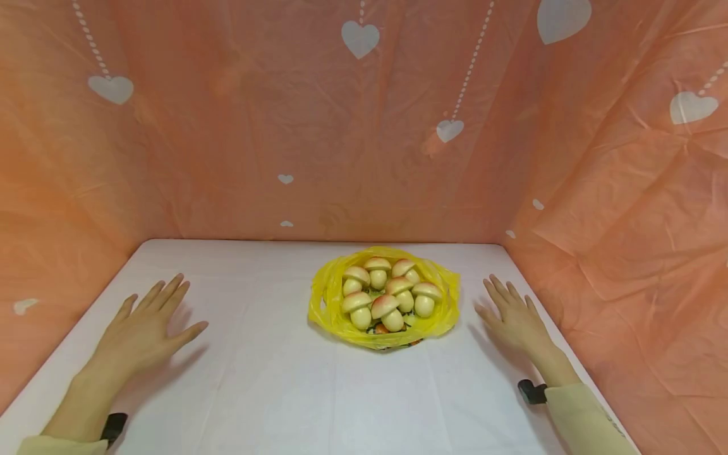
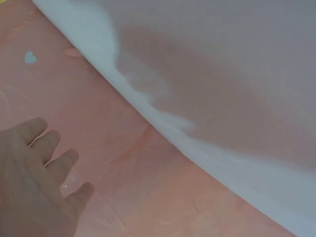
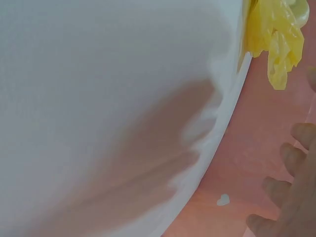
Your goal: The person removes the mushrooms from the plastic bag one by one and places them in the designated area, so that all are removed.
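Observation:
Several toy mushrooms (image 1: 392,322) with cream stems and pink-tinged caps are grouped in an opened yellow plastic bag (image 1: 325,316) on the table, right of centre in the head view. Under them, a patterned orange and green surface shows in part. My left hand (image 1: 139,338) is held over the left side of the table, fingers straight and spread, far from the bag. To the right of the bag, my right hand (image 1: 514,322) hovers with its fingers extended, touching nothing. Part of the yellow bag (image 3: 274,37) also appears at the top of the right wrist view.
A white table (image 1: 256,379) carries the bag. Orange fabric walls (image 1: 256,126) with white hearts rise behind it and along both sides. A black band (image 1: 533,392) sits on the right wrist and another black band (image 1: 115,428) on the left.

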Motion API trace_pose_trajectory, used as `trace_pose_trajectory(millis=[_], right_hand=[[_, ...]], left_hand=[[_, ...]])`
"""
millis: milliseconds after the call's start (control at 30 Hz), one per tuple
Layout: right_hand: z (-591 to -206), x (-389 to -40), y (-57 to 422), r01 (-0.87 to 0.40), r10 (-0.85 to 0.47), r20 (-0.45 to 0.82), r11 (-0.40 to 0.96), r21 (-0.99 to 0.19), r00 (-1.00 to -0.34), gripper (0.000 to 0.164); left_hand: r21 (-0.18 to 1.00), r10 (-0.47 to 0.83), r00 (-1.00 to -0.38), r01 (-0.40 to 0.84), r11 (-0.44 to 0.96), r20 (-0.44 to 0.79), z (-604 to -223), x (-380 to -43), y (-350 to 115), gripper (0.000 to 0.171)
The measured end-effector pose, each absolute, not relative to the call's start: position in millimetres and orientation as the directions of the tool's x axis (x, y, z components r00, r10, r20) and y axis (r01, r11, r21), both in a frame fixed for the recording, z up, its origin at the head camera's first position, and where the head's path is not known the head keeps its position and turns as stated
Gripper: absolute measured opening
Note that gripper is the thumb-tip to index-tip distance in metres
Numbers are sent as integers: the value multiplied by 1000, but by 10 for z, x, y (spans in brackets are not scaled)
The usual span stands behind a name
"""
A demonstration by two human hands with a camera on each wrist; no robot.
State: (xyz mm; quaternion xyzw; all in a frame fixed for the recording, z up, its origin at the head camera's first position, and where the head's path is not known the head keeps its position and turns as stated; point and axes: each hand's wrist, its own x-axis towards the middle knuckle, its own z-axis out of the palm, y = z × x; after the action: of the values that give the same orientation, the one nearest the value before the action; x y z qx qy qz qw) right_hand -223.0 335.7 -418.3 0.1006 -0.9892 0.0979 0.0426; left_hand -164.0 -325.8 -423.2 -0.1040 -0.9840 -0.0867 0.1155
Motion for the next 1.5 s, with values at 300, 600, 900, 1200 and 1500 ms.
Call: trace_pose_trajectory(millis=[300, 600, 900, 1200, 1500], right_hand=[[-4147, -2257, 3304, -242, -209, 173, 948, -205, -963, 76], [-4147, -2273, 3209, -316, -254, 262, 921, -228, -931, 76], [-4148, -2339, 3078, -366, -308, 248, 900, -237, -918, 83], [-4220, -2410, 2976, -384, -360, 143, 897, -218, -922, 90], [-4270, -2486, 2902, -398, -397, 45, 900, -177, -917, 93]], left_hand=[[146, 217, -906, 286, 947, 364, -4145, -1730, -3065, 87], [154, 256, -792, 400, 904, 555, -4116, -1868, -2764, 72], [212, 251, -738, 471, 857, 626, -4171, -1999, -2351, 60], [220, 317, -721, 543, 810, 616, -4211, -2136, -1970, 50], [245, 409, -729, 608, 755, 548, -4239, -2252, -1590, 49]])
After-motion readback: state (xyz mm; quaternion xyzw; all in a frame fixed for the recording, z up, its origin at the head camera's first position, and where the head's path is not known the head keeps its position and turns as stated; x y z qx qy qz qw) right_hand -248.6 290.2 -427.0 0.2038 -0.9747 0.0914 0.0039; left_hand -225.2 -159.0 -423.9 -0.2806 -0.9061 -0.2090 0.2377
